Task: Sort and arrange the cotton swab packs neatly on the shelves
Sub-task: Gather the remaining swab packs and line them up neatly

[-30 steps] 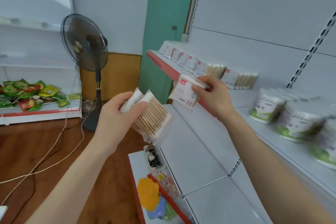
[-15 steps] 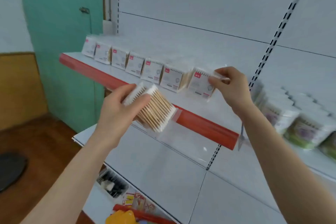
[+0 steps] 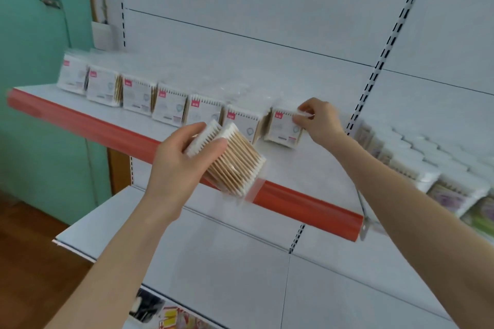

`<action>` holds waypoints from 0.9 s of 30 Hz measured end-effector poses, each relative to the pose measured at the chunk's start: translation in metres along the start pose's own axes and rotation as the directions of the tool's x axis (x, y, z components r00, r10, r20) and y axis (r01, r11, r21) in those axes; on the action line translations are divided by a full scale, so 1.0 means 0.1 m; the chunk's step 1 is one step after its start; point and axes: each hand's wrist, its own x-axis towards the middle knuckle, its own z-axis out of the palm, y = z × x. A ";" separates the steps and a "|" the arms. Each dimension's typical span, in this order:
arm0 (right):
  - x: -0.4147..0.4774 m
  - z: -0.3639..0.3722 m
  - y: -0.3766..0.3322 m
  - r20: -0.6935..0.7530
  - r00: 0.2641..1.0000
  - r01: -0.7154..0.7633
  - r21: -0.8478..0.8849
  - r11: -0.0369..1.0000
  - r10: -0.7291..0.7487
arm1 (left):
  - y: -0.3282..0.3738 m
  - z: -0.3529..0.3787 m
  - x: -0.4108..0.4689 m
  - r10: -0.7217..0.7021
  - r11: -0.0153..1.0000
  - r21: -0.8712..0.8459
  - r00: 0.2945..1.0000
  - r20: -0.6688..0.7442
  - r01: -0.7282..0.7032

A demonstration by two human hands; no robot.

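Cotton swab packs (image 3: 171, 107) are standing in a row along the back of the upper shelf (image 3: 315, 168), labels facing out, and you are working at the right end of that row. Your right hand (image 3: 322, 121) is pinching the top corner of the end pack (image 3: 283, 127). That pack is sitting on the shelf just beside its neighbour and leaning a little rather than standing square.

Your left hand (image 3: 179, 160) is gripping a clear-wrapped bundle of swabs (image 3: 235, 160), thumb across the cotton tips. It is holding the bundle in the air in front of the red edge strip (image 3: 299, 205), clear of the shelf. It looks like two packs, though I cannot tell for sure.

You are, I judge, in the middle of the placing step, setting one pack in line while the spare stock is waiting. The next move is calling for a small straightening of the end pack so its face is matching the others. Then let go gently, since these light packs are likely tipping over easily. Bare shelf is lying between this pack and the other bagged stock (image 3: 401, 160) to the right, so the bundle has room to follow.
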 end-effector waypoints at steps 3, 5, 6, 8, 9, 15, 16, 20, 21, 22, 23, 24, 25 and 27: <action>0.07 0.08 0.02 0.025 1.000 0.006 -0.082 0.997 -0.004 | -0.03 -0.02 0.06 0.033 0.999 0.006 0.999 -0.006 -0.033; 0.08 0.08 0.04 0.017 1.000 -0.002 -0.101 0.995 0.004 | -0.06 -0.02 0.09 0.053 0.998 0.015 0.999 -0.007 -0.053; 0.09 0.08 0.04 0.012 1.000 -0.004 -0.102 0.995 0.005 | -0.06 -0.02 0.10 0.059 0.998 0.021 0.998 -0.006 -0.058; 0.08 0.08 0.04 0.021 1.000 -0.007 -0.103 0.995 0.009 | -0.06 -0.03 0.12 0.072 0.997 0.027 0.997 -0.001 -0.072; 0.07 0.06 0.04 0.031 0.999 -0.014 -0.104 0.994 0.017 | -0.06 -0.03 0.14 0.075 0.997 0.024 0.997 0.005 -0.075; -0.31 -0.23 -0.34 -0.194 0.977 0.124 0.153 0.981 -0.093 | -0.04 0.02 0.27 0.040 0.998 -0.056 0.999 0.033 -0.038; -0.45 -0.27 -0.47 -0.197 0.972 0.172 0.240 0.955 -0.126 | -0.03 0.04 0.29 0.007 0.996 -0.084 0.999 0.035 -0.004; -0.95 -0.22 -0.92 0.096 0.965 0.206 0.293 0.934 -0.243 | 0.04 0.18 0.36 -0.069 0.983 -0.163 0.995 0.072 0.080; -1.02 -0.18 -0.98 0.170 0.956 0.203 0.199 0.959 -0.238 | 0.06 0.21 0.36 -0.072 0.985 -0.153 0.994 0.087 0.085; -1.05 -0.13 -1.00 0.202 0.950 0.218 0.109 0.970 -0.237 | 0.08 0.23 0.36 -0.081 0.987 -0.133 0.991 0.102 0.095; -1.07 -0.10 -1.01 0.204 0.950 0.233 0.047 0.971 -0.238 | 0.10 0.23 0.35 -0.078 0.988 -0.126 0.991 0.111 0.092; -1.08 -0.07 -1.01 0.179 0.953 0.244 0.024 0.970 -0.244 | 0.12 0.22 0.35 -0.082 0.986 -0.136 0.989 0.121 0.099; -1.09 -0.07 -1.01 0.161 0.957 0.239 0.029 0.970 -0.241 | 0.14 0.21 0.35 -0.084 0.983 -0.149 0.987 0.136 0.104; -1.11 -0.08 -1.01 0.135 0.966 0.212 0.070 0.975 -0.220 | 0.16 0.20 0.33 -0.095 0.983 -0.139 0.981 0.172 0.120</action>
